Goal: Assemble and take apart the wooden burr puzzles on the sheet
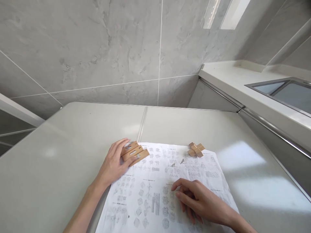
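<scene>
In the head view my left hand (113, 161) grips three flat wooden puzzle pieces (133, 152) side by side, thumb on the near edge and fingers behind. The pieces have slots and printed numbers, 1 and 2 being legible. They are at the upper left part of a large printed sheet (136, 204) covered in small assembly diagrams. Over the sheet's lower right hovers or rests my right hand (196, 199), fingers loosely bent and apart, holding nothing. Whether it touches the paper I cannot tell. A cross-shaped wooden puzzle (196, 149) sits at the sheet's top right corner.
The sheet lies on a glossy pale table (73, 139) with a seam down its middle. Two small dark torn-looking spots (182, 161) show on the paper. A grey tiled wall (121, 48) stands behind; a white counter (225, 72) with an inset glass-like panel is at right.
</scene>
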`<state>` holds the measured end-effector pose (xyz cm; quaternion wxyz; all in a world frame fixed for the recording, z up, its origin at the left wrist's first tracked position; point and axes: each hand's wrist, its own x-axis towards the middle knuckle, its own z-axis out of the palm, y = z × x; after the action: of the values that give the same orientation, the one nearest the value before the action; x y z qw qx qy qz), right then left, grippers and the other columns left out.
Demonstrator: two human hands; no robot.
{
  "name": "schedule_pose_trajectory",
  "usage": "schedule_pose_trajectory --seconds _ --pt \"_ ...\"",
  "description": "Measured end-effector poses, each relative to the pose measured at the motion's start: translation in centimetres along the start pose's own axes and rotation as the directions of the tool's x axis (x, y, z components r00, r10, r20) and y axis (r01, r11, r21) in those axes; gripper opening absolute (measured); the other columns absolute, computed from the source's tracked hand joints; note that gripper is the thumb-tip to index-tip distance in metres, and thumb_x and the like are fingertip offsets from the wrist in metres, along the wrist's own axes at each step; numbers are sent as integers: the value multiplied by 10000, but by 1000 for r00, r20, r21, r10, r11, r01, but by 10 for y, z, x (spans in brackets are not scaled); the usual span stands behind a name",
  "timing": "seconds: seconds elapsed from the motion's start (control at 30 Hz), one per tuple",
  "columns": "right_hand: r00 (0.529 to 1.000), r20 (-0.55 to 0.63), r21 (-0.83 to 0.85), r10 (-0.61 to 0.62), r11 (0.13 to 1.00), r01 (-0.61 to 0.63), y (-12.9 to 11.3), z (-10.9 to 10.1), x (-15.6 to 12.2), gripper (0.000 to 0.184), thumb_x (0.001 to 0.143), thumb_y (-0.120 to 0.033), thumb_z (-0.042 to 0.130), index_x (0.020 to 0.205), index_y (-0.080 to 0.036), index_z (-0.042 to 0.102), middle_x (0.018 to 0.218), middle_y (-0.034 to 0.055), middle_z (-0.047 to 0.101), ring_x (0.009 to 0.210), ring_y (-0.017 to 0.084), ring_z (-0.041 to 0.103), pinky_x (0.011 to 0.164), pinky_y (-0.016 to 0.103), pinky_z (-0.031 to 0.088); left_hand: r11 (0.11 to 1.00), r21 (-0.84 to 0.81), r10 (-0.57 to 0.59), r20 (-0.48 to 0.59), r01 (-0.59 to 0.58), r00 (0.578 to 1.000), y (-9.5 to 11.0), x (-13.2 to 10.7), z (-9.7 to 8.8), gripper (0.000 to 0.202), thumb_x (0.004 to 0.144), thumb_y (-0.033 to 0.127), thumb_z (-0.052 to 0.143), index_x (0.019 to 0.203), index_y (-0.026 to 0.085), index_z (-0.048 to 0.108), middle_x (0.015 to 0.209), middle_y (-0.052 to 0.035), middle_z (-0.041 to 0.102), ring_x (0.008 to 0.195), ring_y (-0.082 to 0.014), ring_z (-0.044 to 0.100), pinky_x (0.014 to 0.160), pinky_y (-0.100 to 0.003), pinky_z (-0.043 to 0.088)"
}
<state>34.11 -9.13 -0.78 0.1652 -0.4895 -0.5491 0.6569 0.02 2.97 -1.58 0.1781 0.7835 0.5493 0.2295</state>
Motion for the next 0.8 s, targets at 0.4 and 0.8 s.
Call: schedule_pose_trajectory --seconds 0.4,0.8 --pt "647 -747 58 -155 953 296 17 -16 12 366 1091 -600 517 1263 -277 531 588 -97 506 479 145 470 485 259 412 992 -55 -118 -35 116 992 -24 10 -10 493 1106 591 411 1454 265 537 1533 -117 586 1447 -340 536 1201 -572 460" --pt "641 -763 131 -81 953 275 19 -23 23 513 1040 -605 582 1425 -287 465 810 -27 658 481 145 566 441 273 462 995 57 -77 -99 83 992 -21 4 2 507 1113 535 420 1530 250 450 1499 -156 598 1395 -364 579 1110 -560 534"
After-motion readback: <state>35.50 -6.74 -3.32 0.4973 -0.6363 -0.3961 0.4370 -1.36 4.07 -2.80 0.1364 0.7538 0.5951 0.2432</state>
